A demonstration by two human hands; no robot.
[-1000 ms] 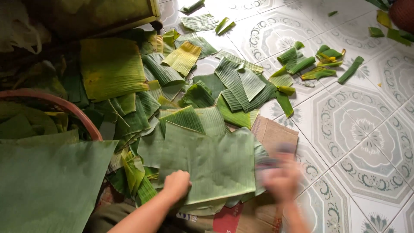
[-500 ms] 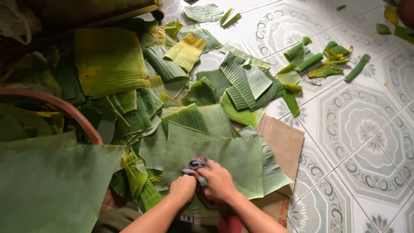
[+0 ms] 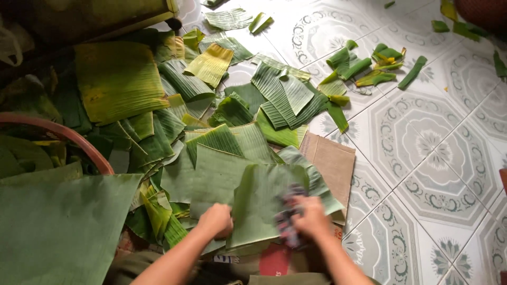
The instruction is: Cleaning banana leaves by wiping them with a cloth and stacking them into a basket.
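Observation:
A large green banana leaf piece (image 3: pixel 261 203) lies on top of a stack of similar pieces in front of me. My left hand (image 3: pixel 217 220) presses down on its near left edge with curled fingers. My right hand (image 3: pixel 310 220) grips a dark patterned cloth (image 3: pixel 288 219) and holds it against the leaf's right side; the hand and cloth are blurred by motion. A brown cardboard sheet (image 3: pixel 335 161) shows under the stack at the right.
Cut banana leaf pieces (image 3: pixel 282 97) and narrow green scraps (image 3: pixel 369 66) litter the patterned floor tiles (image 3: pixel 428 142). A red basin rim (image 3: pixel 68 138) curves at the left above a big leaf (image 3: pixel 58 227). A yellowed leaf (image 3: pixel 119 79) lies at the back left.
My right hand with the cloth moved left across the leaf to meet the left hand, then swept back to the right. My left hand stayed near the leaf's front edge.

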